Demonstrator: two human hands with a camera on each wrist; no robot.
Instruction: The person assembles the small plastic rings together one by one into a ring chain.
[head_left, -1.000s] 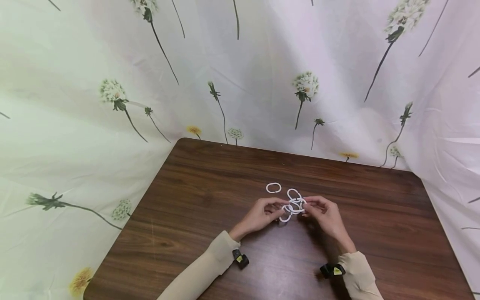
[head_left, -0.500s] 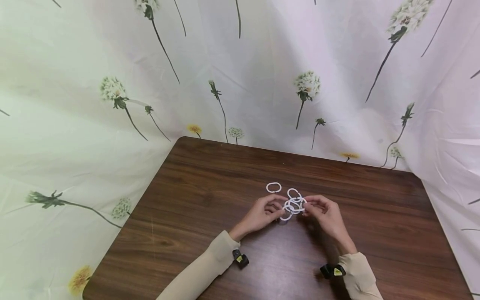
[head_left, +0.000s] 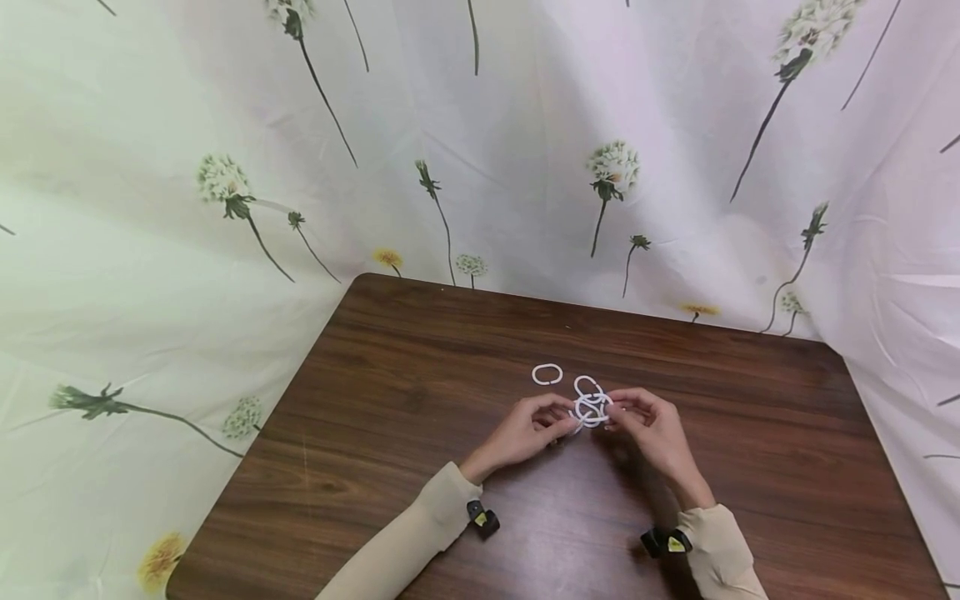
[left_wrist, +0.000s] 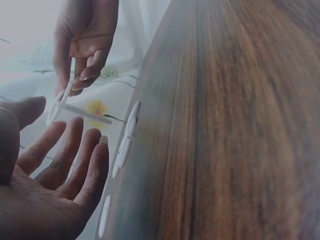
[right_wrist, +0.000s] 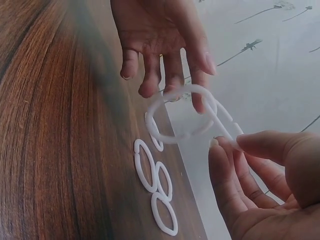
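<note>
My right hand (head_left: 652, 429) pinches a white oval plastic ring (right_wrist: 221, 125) between thumb and fingertips, above the table. A second white ring (right_wrist: 187, 88) is looped through it and reaches toward my left hand (head_left: 534, 427). In the right wrist view the left hand's fingers are spread and relaxed, with the index finger behind that second ring. The left wrist view shows a gap between the left thumb and fingers around the ring's end; whether they touch it I cannot tell. Below the hands, several similar rings (right_wrist: 156, 216) lie on the table, partly overlapping in the head view.
A single loose ring (head_left: 561, 375) lies a little farther back on the dark brown wooden table (head_left: 420, 358). Behind and beside the table hangs a pale cloth (head_left: 510, 167) printed with dandelions. Each wrist wears a black strap (head_left: 483, 518) with a small device.
The ring at my left fingertips has turned and shifted up toward the right hand, so less of it hangs toward me. The right hand and the rings on the table have barely moved.
</note>
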